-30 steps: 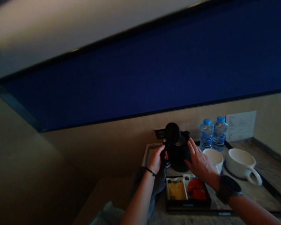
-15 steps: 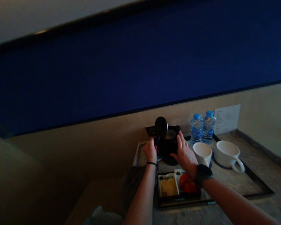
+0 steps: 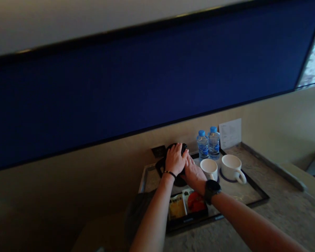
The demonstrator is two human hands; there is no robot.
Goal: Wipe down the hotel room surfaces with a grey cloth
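A black electric kettle (image 3: pixel 160 166) stands at the tray's back left, mostly covered by my hands. My left hand (image 3: pixel 174 160) lies flat on top of its closed lid, fingers stretched forward. Against the kettle's right side rests my right hand (image 3: pixel 195 175), its fingers extended and partly behind the left hand's fingers. Just right of that hand is a white mug (image 3: pixel 209 167). Tea or coffee sachets, one yellow (image 3: pixel 177 207) and one red and white (image 3: pixel 195 201), lie in a black holder below my wrists.
Two water bottles (image 3: pixel 203 146) with blue caps stand behind the mugs, beside a white printed card (image 3: pixel 230 133) leaning on the wall. A wider white cup (image 3: pixel 231 166) sits farther right. The dark-edged tray (image 3: pixel 262 200) lies on a stone-patterned counter (image 3: pixel 283 210).
The kettle lid, upright before, is now down. My left hand moved from the handle side onto the lid, while my right hand stayed at the kettle's side. The view shifted right.
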